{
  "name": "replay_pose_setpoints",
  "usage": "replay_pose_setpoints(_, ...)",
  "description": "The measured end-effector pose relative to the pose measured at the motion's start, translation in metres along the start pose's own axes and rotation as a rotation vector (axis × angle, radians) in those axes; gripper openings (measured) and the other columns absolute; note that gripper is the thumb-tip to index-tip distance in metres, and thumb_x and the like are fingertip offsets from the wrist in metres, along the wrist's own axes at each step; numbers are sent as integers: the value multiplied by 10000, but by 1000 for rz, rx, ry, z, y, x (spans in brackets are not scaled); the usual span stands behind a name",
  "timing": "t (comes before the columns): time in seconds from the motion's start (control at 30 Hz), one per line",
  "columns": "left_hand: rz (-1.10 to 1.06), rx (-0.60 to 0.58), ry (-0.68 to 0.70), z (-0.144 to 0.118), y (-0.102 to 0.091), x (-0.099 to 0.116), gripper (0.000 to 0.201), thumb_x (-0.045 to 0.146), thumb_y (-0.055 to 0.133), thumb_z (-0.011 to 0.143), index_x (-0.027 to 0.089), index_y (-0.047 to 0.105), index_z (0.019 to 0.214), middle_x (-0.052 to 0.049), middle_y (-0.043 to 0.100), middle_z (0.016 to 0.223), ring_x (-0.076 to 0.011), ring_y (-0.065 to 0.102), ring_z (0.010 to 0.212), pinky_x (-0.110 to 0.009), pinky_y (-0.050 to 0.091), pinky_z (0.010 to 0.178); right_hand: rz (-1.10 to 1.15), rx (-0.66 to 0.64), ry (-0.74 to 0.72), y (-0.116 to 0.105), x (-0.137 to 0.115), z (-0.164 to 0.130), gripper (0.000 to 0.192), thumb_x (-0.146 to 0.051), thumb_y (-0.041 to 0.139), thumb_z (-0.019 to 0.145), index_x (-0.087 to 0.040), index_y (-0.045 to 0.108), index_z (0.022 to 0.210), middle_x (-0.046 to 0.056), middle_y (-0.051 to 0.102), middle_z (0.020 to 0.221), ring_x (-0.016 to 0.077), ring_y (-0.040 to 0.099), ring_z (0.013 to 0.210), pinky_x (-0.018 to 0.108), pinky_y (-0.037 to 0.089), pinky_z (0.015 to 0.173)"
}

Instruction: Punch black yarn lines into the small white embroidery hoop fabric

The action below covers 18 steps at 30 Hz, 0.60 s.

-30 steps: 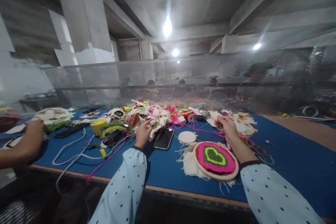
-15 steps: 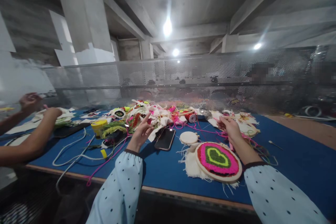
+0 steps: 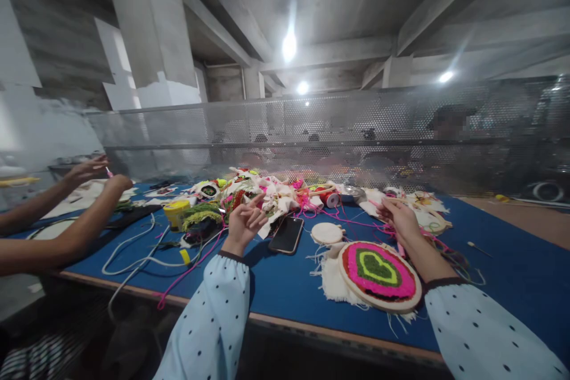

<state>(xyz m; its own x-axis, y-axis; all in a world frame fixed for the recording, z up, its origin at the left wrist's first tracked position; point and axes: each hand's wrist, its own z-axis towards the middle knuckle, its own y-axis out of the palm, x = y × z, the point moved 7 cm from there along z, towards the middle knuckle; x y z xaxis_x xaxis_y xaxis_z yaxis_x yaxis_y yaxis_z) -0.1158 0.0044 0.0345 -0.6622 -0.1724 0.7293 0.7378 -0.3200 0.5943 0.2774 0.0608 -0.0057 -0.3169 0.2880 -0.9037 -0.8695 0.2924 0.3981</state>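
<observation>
My left hand is lifted above the blue table with its fingers spread and nothing in it, beside a black phone and a pile of cloth and yarn. Farther right, my right hand has its fingers curled on pink yarn that trails back toward the pile. Just in front of that hand lies a wooden hoop with a pink and green tufted heart on white cloth. A small blank hoop lies between my hands.
A co-worker's two hands are raised at the left over white cloth. A yellow jar, a white cable, a red spool and a metal bowl lie on the table. A perforated metal screen borders its far side.
My left hand has risen off the cloth pile and spread its fingers. The co-worker's hands have lifted from the table. The view has shifted a little to the left.
</observation>
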Motion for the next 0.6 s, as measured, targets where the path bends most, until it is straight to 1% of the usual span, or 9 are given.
replay_pose_setpoints(0.07, -24, 94, 138, 2, -15, 13, 378, 147, 424, 683, 106, 605, 1012, 88, 220, 344, -50, 241, 330, -192, 302, 456, 16, 6, -10, -2, -2, 1, 230, -282, 741, 610, -158, 552, 655, -4, 625, 520, 116, 592, 440, 183, 490, 410)
replay_pose_setpoints(0.13, -69, 134, 247, 0, -25, 24, 330, 164, 417, 704, 120, 622, 959, 85, 212, 344, -44, 237, 335, -181, 315, 468, 30, 23, -3, -5, -3, 1, 228, -282, 736, 617, -161, 550, 670, 1, 631, 532, 122, 601, 451, 190, 498, 420)
replay_pose_setpoints(0.17, -89, 137, 274, -2, -27, 27, 325, 170, 416, 710, 121, 626, 953, 85, 211, 344, -42, 231, 336, -177, 318, 470, 36, 32, 4, -6, -3, 1, 223, -278, 733, 620, -162, 550, 674, 2, 631, 534, 122, 603, 454, 190, 500, 423)
replay_pose_setpoints(0.27, -114, 135, 260, -5, -26, 27, 329, 176, 421, 719, 116, 626, 968, 90, 201, 347, -40, 200, 329, -171, 295, 441, 41, 36, 13, -7, -3, 1, 216, -272, 729, 624, -167, 549, 683, 1, 630, 534, 124, 606, 460, 194, 505, 427)
replay_pose_setpoints(0.33, -127, 121, 213, -6, -19, 23, 333, 170, 424, 722, 109, 620, 983, 96, 192, 360, -37, 182, 319, -167, 268, 414, 40, 31, 11, -6, -3, 1, 220, -275, 729, 621, -169, 548, 688, 1, 631, 537, 129, 609, 466, 200, 510, 432)
replay_pose_setpoints(0.37, -142, 97, 183, -7, -12, 21, 335, 164, 422, 720, 103, 616, 987, 98, 189, 369, -33, 173, 315, -164, 259, 405, 38, 30, 11, -6, -2, 1, 224, -277, 732, 618, -170, 547, 688, 2, 631, 537, 130, 610, 467, 203, 511, 434)
replay_pose_setpoints(0.43, -184, 17, 110, -7, 8, 15, 336, 154, 416, 711, 91, 604, 983, 102, 193, 393, -23, 149, 310, -156, 257, 395, 35, 25, 11, -5, -1, 3, 230, -278, 735, 611, -169, 546, 683, 3, 629, 532, 133, 608, 465, 207, 513, 438)
replay_pose_setpoints(0.53, -213, -144, -27, -16, 52, 4, 319, 164, 412, 696, 103, 579, 961, 100, 228, 439, -13, 120, 312, -148, 262, 377, 22, -6, 7, -2, 1, 5, 230, -285, 734, 612, -168, 545, 668, 6, 625, 523, 135, 605, 460, 213, 515, 442)
replay_pose_setpoints(0.6, -206, -238, -84, -26, 85, -3, 318, 172, 412, 688, 130, 556, 968, 100, 227, 455, -15, 103, 305, -149, 258, 357, 10, -17, 6, 0, 1, 6, 223, -282, 733, 615, -166, 548, 662, 9, 625, 523, 135, 605, 461, 213, 514, 444)
